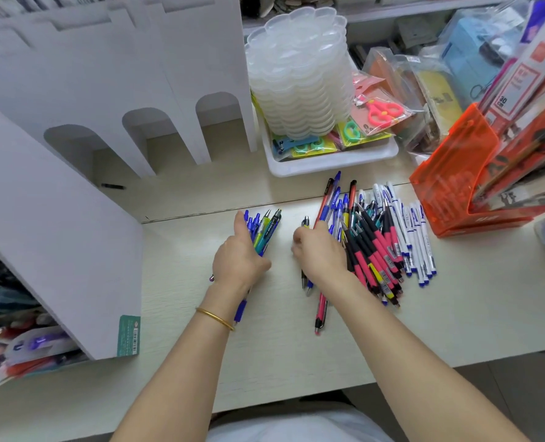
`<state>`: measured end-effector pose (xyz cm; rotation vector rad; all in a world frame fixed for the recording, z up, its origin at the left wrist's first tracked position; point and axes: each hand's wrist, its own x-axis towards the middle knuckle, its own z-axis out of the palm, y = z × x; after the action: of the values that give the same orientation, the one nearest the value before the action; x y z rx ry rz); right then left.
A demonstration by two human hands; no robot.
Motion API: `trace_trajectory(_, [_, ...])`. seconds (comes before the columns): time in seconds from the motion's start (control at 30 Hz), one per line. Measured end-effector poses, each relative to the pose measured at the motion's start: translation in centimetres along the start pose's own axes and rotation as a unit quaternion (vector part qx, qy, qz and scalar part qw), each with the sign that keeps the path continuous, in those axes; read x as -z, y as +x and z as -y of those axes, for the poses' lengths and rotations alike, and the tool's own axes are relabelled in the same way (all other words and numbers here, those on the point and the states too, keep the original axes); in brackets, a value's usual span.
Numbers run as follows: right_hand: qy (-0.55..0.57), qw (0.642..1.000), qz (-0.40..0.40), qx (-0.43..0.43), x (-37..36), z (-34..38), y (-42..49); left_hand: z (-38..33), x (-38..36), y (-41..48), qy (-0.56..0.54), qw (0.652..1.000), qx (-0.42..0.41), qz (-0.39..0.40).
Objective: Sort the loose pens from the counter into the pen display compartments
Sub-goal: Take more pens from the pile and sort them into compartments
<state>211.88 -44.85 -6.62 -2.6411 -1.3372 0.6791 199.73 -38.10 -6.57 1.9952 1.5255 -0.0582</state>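
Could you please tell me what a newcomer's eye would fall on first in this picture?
Most striking is the colourful pile of pens fanned across the counter right of centre. Just left of it the left hand grips a bundle of pens, while the right hand curls over the pile's left edge. Behind them, at left, stands the white display with arched compartments.

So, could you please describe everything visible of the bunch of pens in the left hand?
The bunch of pens is a handful of plastic click pens, mostly blue, one green-yellow, one dark-barrelled. The left hand grips them mid-barrel, roughly parallel, their tops fanned away from the person, one blue end poking out below the wrist, over the pale counter.
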Motion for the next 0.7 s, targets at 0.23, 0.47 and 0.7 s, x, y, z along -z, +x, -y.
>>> trace_trajectory(0.23, [0.306, 0.951, 0.045, -0.016, 0.1, 1.4, -1.5, 0.6, 1.0, -0.4, -0.265, 0.964, -0.003, -0.008])
trace_trajectory(0.47, [0.397, 0.890, 0.186, 0.126, 0.2, 2.5, -3.1, 1.1, 1.6, -0.7, -0.407, 0.907, -0.072, -0.085])
trace_trajectory(0.7, [0.393, 0.898, 0.024, 0.197, 0.2, 5.0, -2.1, 0.2, 3.4, -2.0, -0.418, 0.869, -0.209, -0.166])
